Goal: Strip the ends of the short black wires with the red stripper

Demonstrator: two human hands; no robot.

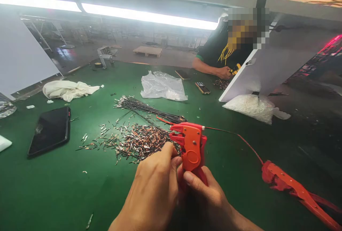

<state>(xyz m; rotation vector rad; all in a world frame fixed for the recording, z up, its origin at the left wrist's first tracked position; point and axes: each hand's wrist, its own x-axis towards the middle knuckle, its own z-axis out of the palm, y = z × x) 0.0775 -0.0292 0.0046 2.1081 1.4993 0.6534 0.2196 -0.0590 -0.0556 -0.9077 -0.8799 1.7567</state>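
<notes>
My right hand [211,195] is wrapped around the handles of a red and orange wire stripper [191,145], held upright with its jaws facing left. Close against its left side is my left hand [153,184], thumb and fingers pinched together; whatever they hold is hidden. Just beyond both hands lies a heap of short black and copper wire scraps [144,140]. Behind that heap rests a bundle of long black wires [152,109] with bare ends. A thin cord [235,133] runs from beside the stripper's head to a second red-orange hand tool [291,184] at the right.
On the green table [107,191] are a black phone [49,131], a white cloth [68,90], a clear plastic bag [162,86], a smaller phone [202,88] and a tied white bag [251,108]. A co-worker [213,56] sits across, beside a white panel [256,63].
</notes>
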